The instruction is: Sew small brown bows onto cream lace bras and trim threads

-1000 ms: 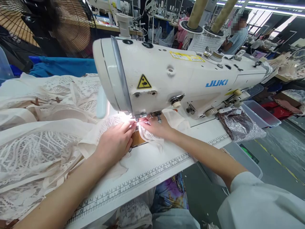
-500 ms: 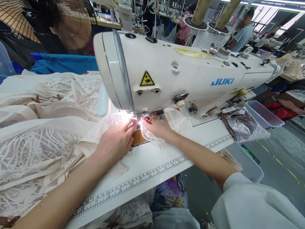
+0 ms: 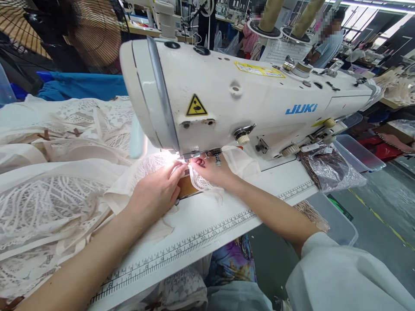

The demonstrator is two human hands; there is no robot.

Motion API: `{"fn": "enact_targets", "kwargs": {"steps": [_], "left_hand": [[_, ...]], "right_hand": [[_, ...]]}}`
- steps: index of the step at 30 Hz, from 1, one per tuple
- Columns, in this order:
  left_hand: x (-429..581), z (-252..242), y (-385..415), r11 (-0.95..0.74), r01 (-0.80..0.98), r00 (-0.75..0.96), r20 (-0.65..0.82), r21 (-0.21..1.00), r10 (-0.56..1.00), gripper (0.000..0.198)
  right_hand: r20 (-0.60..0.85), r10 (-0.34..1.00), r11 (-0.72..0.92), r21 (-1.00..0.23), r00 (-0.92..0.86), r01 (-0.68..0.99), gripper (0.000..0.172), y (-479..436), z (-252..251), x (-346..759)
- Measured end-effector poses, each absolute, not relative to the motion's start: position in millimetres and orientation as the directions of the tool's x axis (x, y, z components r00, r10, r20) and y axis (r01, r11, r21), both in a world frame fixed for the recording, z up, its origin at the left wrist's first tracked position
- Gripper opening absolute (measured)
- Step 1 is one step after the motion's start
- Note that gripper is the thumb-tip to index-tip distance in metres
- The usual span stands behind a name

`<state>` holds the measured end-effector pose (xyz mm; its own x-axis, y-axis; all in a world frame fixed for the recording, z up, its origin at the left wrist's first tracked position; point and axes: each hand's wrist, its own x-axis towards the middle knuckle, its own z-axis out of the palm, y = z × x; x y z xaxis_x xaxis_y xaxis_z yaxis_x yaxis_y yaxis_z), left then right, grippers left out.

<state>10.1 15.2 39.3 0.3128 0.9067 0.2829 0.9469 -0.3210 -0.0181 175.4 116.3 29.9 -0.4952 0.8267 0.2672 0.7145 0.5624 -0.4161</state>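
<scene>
A white sewing machine (image 3: 214, 90) spans the view, its lit needle area low at its left end. My left hand (image 3: 157, 185) pinches the edge of a cream lace fabric (image 3: 147, 166) just left of the needle. To the right of it, my right hand (image 3: 210, 170) has its fingers closed on the same piece, beside a lace edge (image 3: 199, 180) that curves over a brown plate (image 3: 187, 188). The fingertips of both hands nearly meet under the machine head. Part of my right fingers is hidden by the presser parts.
Cream lace garments (image 3: 55, 198) are heaped at the left. A printed ruler (image 3: 194, 242) runs along the table's front edge. A plastic bag (image 3: 333, 168) lies at the right end. Behind stand a fan (image 3: 94, 34) and a person (image 3: 329, 45).
The view has shifted slightly, so the machine appears a little further left. Both hands keep their hold at the needle, with hardly any visible movement of the fabric.
</scene>
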Motion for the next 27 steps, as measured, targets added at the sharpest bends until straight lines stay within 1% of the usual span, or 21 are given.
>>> {"fn": "enact_targets", "kwargs": {"steps": [3, 5, 9, 13, 18, 21, 23, 25, 27], "left_hand": [[9.3, 37.5, 15.5, -0.322, 0.947, 0.313, 0.277, -0.014, 0.908, 0.048], [9.0, 36.1, 15.9, -0.324, 0.946, 0.314, 0.283, -0.013, 0.906, 0.049], [8.0, 34.6, 16.1, -0.343, 0.938, 0.343, 0.317, -0.059, 0.884, 0.046], [7.1, 34.8, 15.7, -0.354, 0.929, 0.370, 0.340, -0.110, 0.865, 0.043], [7.4, 33.9, 16.4, -0.361, 0.925, 0.380, 0.337, -0.119, 0.862, 0.041], [8.1, 33.2, 16.9, -0.356, 0.928, 0.373, 0.329, -0.112, 0.868, 0.041], [8.8, 33.2, 17.0, -0.352, 0.931, 0.365, 0.325, -0.101, 0.872, 0.041], [9.4, 33.7, 17.1, -0.348, 0.932, 0.361, 0.328, -0.100, 0.873, 0.042], [10.0, 34.5, 17.2, -0.345, 0.932, 0.362, 0.334, -0.110, 0.870, 0.041]], "right_hand": [[0.276, 0.821, 0.571, -0.392, -0.501, 0.721, 0.020, 114.9, 31.3, 175.1], [0.274, 0.820, 0.573, -0.372, -0.504, 0.730, 0.023, 114.0, 32.3, 174.7], [0.280, 0.820, 0.571, -0.345, -0.499, 0.745, 0.029, 113.3, 33.1, 174.2], [0.286, 0.817, 0.574, -0.335, -0.500, 0.747, 0.029, 114.2, 32.3, 173.9], [0.291, 0.801, 0.595, -0.302, -0.523, 0.744, 0.027, 116.9, 31.1, 173.1], [0.306, 0.748, 0.657, -0.209, -0.589, 0.725, 0.023, 115.7, 32.2, 177.9], [0.322, 0.690, 0.711, -0.132, -0.649, 0.691, 0.024, 111.9, 33.6, 184.9], [0.354, 0.620, 0.756, -0.032, -0.700, 0.653, 0.028, 105.9, 34.9, 193.4], [0.390, 0.544, 0.778, 0.097, -0.743, 0.621, 0.032, 99.2, 35.8, 201.0]]}}
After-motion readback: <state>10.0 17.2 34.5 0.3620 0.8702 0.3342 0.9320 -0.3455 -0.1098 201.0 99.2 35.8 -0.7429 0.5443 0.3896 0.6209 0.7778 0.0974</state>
